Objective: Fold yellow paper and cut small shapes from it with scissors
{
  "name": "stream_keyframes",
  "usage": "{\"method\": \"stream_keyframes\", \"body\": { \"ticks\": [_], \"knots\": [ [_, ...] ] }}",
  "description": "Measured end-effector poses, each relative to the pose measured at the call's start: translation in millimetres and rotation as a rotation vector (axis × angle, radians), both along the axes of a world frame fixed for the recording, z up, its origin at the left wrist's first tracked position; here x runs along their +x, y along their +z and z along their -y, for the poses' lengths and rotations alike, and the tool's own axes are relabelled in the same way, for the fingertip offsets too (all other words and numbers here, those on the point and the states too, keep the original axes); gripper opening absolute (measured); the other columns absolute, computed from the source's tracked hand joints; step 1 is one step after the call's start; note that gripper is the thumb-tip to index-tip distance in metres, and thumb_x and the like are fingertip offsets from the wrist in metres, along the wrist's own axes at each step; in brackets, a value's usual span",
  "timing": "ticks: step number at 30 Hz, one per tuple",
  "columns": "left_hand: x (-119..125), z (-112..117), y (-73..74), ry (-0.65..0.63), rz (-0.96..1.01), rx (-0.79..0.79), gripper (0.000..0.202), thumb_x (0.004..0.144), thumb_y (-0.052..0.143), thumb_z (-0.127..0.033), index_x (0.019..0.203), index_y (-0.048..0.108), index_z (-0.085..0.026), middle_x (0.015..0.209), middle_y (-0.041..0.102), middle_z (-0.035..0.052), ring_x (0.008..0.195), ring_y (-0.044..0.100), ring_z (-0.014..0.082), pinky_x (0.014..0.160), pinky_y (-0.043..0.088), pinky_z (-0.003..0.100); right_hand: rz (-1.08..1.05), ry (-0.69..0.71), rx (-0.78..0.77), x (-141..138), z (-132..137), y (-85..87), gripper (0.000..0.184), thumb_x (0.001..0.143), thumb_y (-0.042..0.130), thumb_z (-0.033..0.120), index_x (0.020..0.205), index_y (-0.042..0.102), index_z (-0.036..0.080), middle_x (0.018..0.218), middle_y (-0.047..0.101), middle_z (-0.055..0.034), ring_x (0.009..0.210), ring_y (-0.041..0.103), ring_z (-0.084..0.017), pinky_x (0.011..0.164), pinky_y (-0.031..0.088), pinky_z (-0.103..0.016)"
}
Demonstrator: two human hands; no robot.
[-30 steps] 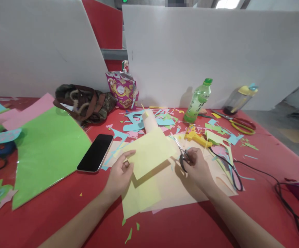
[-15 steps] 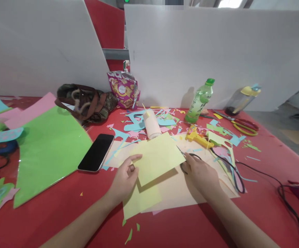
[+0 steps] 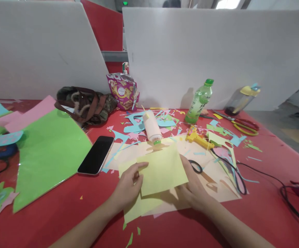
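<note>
Fingers (image 3: pixel 139 166) of the left hand (image 3: pixel 128 187) are pinching the left edge of a yellow sheet (image 3: pixel 163 170), thumb on top and the rest curled beneath. The right hand (image 3: pixel 193 193) is closing on the opposite edge, its fingers mostly tucked under the paper, so the sheet is being held just above the counter (image 3: pixel 61 213) between both hands.

A second ago the right hand was working the black scissors (image 3: pixel 196 166). Now it is no longer holding them, and they are lying just beyond its knuckles on the peach paper (image 3: pixel 216 187). Cutting is paused, by the look of it, and both hands are giving themselves to the sheet alone. The sheet is also sitting nearer the body than before.

Under it, another yellow piece (image 3: pixel 136 208) is lying flat on the peach paper. To the left, a phone (image 3: pixel 96 155) is resting face up beside a large green sheet (image 3: pixel 46 151). Just past the yellow sheet, a small pale bottle (image 3: pixel 151 125) is lying on its side among paper scraps, with a yellow glue gun (image 3: pixel 197 137) to its right and a black cord (image 3: pixel 242 175) trailing off. Farther back, a green drink bottle (image 3: pixel 199 101), a snack pouch (image 3: pixel 122 89) and a brown bag (image 3: pixel 84 103) are standing against white boards (image 3: pixel 216 51).
</note>
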State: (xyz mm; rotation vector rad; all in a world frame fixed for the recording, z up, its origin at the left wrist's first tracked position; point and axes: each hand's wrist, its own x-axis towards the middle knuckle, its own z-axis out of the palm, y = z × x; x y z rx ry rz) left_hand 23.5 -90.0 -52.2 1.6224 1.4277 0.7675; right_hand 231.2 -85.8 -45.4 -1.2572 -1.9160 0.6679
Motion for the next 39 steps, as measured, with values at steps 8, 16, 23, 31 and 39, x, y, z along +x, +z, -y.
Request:
{"method": "stream_keyframes", "body": {
  "ticks": [8, 16, 23, 31, 39],
  "knots": [
    [6.7, 5.6, 1.3, -0.154, 0.061, 0.051, 0.031, 0.076, 0.038, -0.016, 0.104, 0.052, -0.016, 0.098, 0.058, 0.0088, 0.084, 0.054, 0.0179, 0.074, 0.043, 0.03, 0.277, 0.321, 0.156, -5.5, 6.1, 0.2, 0.053, 0.081, 0.04, 0.031, 0.131, 0.021, 0.028, 0.143, -0.001, -0.0048, 0.128, 0.011, -0.027, 0.096, 0.031, -0.043],
    [10.9, 9.1, 6.7, -0.041, 0.315, -0.147, 0.022, 0.08, 0.038, -0.03, 0.086, 0.056, -0.017, 0.077, 0.059, 0.0034, 0.07, 0.052, 0.0143, 0.063, 0.043, 0.023, 0.412, 0.428, 0.139, -9.7, 4.8, -4.0, 0.053, 0.079, 0.044, 0.034, 0.129, 0.029, 0.025, 0.142, 0.011, -0.0072, 0.128, 0.001, -0.028, 0.097, 0.024, -0.05],
    [20.2, 9.6, 0.0, -0.045, 0.469, -0.279, 0.025, 0.077, 0.046, -0.037, 0.09, 0.048, -0.015, 0.064, 0.053, 0.0004, 0.056, 0.051, 0.0123, 0.055, 0.043, 0.024, 0.254, 0.308, 0.142, -13.8, 8.1, -10.7, 0.054, 0.079, 0.043, 0.024, 0.129, 0.025, 0.025, 0.142, 0.009, -0.0083, 0.128, 0.009, -0.027, 0.097, 0.027, -0.047],
    [21.9, 10.8, 4.0, 0.069, 0.594, -0.302, 0.061, 0.075, 0.049, -0.039, 0.124, 0.021, -0.017, 0.081, 0.061, 0.0057, 0.069, 0.059, 0.016, 0.065, 0.046, 0.028, -0.269, 0.11, -0.456, -25.8, 7.4, -7.9, 0.05, 0.07, 0.048, 0.012, 0.117, 0.032, 0.017, 0.097, 0.061, -0.0089, 0.089, 0.059, -0.019, 0.078, 0.048, -0.033],
    [19.7, 2.9, 5.0, 0.118, 0.53, -0.373, 0.045, 0.068, 0.057, -0.034, 0.105, 0.042, -0.013, 0.074, 0.063, 0.0057, 0.067, 0.06, 0.0162, 0.065, 0.046, 0.027, -0.427, 0.069, -0.527, -28.0, 2.6, -6.5, 0.036, 0.068, 0.044, 0.005, 0.101, 0.048, 0.019, 0.097, 0.062, -0.0067, 0.088, 0.059, -0.018, 0.078, 0.047, -0.032]
  ]
}}
